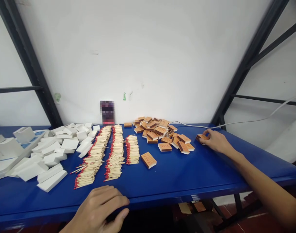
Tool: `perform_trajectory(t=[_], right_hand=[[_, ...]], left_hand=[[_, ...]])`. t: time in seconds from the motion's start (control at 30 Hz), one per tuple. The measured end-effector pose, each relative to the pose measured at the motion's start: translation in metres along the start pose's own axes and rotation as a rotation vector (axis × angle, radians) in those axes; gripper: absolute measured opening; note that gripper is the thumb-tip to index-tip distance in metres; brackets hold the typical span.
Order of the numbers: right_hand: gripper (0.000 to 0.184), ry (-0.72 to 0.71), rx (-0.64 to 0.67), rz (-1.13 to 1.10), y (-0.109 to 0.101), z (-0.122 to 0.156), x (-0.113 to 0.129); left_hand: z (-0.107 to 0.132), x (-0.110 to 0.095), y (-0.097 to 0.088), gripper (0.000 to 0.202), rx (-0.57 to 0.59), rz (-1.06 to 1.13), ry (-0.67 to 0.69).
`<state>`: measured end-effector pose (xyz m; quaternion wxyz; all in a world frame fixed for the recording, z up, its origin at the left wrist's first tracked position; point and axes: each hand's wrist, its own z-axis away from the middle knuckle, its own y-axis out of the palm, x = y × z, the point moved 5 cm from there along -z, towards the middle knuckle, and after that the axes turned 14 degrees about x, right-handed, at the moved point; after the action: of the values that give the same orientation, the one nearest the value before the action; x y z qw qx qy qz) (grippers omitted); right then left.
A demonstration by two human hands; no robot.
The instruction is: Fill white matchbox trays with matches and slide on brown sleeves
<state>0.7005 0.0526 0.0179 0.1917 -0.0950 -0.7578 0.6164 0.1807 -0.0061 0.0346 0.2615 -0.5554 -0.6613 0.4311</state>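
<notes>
My right hand (216, 141) reaches far right on the blue table (186, 174), fingers closed around an orange matchbox (201, 138). A pile of orange matchboxes (162, 131) lies just left of it, and a single matchbox (148, 160) sits apart, nearer me. Three rows of red-tipped matches (109, 153) lie in the middle. My left hand (101, 207) rests on the table's front edge with fingers curled over it, holding nothing I can see.
White inner trays (58, 149) are heaped at the left, beside a white power strip (7, 152). A white cable (235, 123) runs along the back right. Black shelf struts (247, 61) frame both sides. A small dark box (107, 112) stands against the wall.
</notes>
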Motion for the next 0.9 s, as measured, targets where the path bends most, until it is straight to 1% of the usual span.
perform_trajectory(t=[0.1, 0.3, 0.33, 0.4, 0.43, 0.47, 0.5, 0.57, 0.63, 0.7, 0.73, 0.8, 0.87, 0.9], right_hand=[[0.041, -0.015, 0.000, -0.004, 0.000, 0.001, 0.001], [0.042, -0.066, 0.057, -0.036, -0.004, 0.010, -0.001], [0.044, -0.076, 0.056, -0.036, -0.006, 0.013, 0.001], [0.047, -0.098, 0.013, -0.025, -0.012, 0.023, 0.012], [0.049, -0.110, -0.019, -0.018, -0.015, 0.031, 0.021], [0.046, -0.139, -0.082, -0.016, -0.020, 0.040, 0.034], [0.041, -0.199, -0.114, -0.045, -0.024, 0.051, 0.051], [0.033, -0.415, -0.052, -0.121, -0.028, 0.077, 0.095], [0.028, -0.627, 0.069, -0.105, -0.027, 0.104, 0.142], [0.029, -0.768, 0.169, -0.088, -0.025, 0.127, 0.183], [0.032, -0.825, 0.194, -0.089, -0.024, 0.136, 0.200], [0.039, -0.886, 0.263, -0.074, -0.017, 0.146, 0.226], [0.043, -0.895, 0.260, -0.056, -0.010, 0.148, 0.242], [0.041, -0.886, 0.247, -0.041, -0.005, 0.147, 0.248]], left_hand=[[-0.001, 0.000, 0.002, 0.016, 0.009, 0.006, 0.000], [-0.001, 0.001, 0.002, 0.015, 0.025, 0.010, -0.005], [-0.001, 0.001, 0.002, 0.015, 0.029, 0.006, -0.008], [-0.002, 0.001, 0.003, 0.016, 0.035, 0.004, -0.012], [-0.002, 0.001, 0.003, 0.016, 0.033, 0.003, -0.017], [-0.002, 0.001, 0.003, 0.016, 0.030, 0.002, -0.021], [-0.003, 0.001, 0.003, 0.016, 0.025, 0.000, -0.024], [-0.003, 0.002, 0.003, 0.017, 0.015, -0.002, -0.029], [-0.003, 0.002, 0.004, 0.017, 0.015, -0.002, -0.030], [-0.002, 0.001, 0.005, 0.016, 0.028, 0.003, -0.033], [-0.002, 0.002, 0.005, 0.016, 0.037, 0.008, -0.037], [-0.001, 0.002, 0.006, 0.015, 0.053, 0.024, -0.050], [-0.001, 0.003, 0.006, 0.016, 0.065, 0.036, -0.056], [0.000, 0.003, 0.006, 0.016, 0.067, 0.037, -0.055]])
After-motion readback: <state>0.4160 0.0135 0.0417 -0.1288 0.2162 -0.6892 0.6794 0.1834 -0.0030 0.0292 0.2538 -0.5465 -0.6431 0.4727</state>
